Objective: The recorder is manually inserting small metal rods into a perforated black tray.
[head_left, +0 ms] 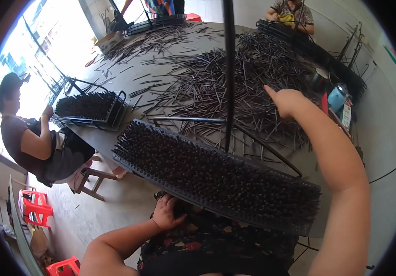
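Note:
In front of me, a long black rack (pixel 216 177) is packed with upright dark sticks with rounded tops. It slants down toward the right, and a metal frame bar (pixel 188 119) stands along its far side. My right hand (pixel 286 102) reaches past the rack over a heap of loose dark sticks (pixel 225 83) on the table. Its index finger points out to the left; the other fingers are mostly hidden, and nothing shows in it. Below the rack's near edge, my left hand (pixel 165 214) rests against my flowered apron (pixel 207 239), thumb spread from the fingers and no object visible.
A thin dark pole (pixel 229 55) rises between me and the heap. To the left, a seated person (pixel 32 138) works at another filled rack (pixel 90 108). Two people sit at the far side by long racks. A blue bottle (pixel 338 96) stands right; red stools (pixel 37 209) stand lower left.

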The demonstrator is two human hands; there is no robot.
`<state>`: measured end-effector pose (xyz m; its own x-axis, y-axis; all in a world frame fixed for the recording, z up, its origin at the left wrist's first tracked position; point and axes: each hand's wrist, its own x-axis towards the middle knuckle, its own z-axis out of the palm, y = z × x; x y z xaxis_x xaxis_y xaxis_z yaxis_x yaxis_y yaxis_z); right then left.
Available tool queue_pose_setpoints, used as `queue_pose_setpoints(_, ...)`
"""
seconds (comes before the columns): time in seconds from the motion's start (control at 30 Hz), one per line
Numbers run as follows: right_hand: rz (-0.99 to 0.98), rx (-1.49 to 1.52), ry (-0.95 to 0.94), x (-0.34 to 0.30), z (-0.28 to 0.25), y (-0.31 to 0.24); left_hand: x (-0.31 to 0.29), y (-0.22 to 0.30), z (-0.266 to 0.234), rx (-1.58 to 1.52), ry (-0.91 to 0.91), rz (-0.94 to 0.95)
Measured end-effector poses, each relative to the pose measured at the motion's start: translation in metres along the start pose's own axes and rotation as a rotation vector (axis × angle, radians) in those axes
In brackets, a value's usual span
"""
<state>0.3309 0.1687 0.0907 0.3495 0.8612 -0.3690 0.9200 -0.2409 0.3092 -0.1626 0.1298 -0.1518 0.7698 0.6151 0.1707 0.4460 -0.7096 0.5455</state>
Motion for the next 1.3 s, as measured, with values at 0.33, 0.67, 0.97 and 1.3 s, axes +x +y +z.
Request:
queue_pose_setpoints(0.33, -0.080, 0.100, 0.185, 0.007, 0.027, 0.029, 0.004, 0.003, 0.001, 0.048, -0.010, -0.005)
queue_pose_setpoints(0.67, -0.038, -0.012, 0.132, 0.004, 0.024, 0.021, 0.006, 0.001, 0.003, 0.080, 0.020, 0.028)
queue_pose_setpoints(0.97, -0.065, 0.503, 0.442, 0.001, 0.036, 0.030, 0.000, 0.006, 0.002, 0.090, -0.014, -0.043)
queue_pose_setpoints(1.3, -0.126, 2.048, 0.561, -0.150, 0.017, 0.064, -0.016, 0.013, -0.004, 0.091, 0.103, 0.051)
